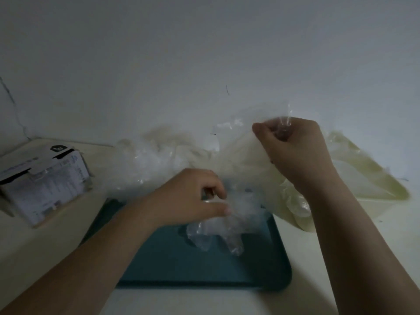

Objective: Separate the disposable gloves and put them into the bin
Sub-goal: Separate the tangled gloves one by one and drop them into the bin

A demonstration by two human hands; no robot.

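Observation:
A heap of clear disposable gloves (154, 160) lies across the back of a dark teal tray (181, 264). My left hand (193, 196) pinches a bunch of clear gloves (213, 235) whose fingers hang down onto the tray. Up and to the right, my right hand (293, 146) is fisted around one thin glove (245, 144); the glove stretches leftward and down in front of the wall. A pale yellow-green bin (375, 178) stands at the right, behind my right wrist, partly hidden by it.
A white cardboard box (45, 183) with printed labels and an opened flap stands on the cream counter at the left. A plain white wall rises right behind the tray and bin. Bare counter (363, 258) lies at the front right.

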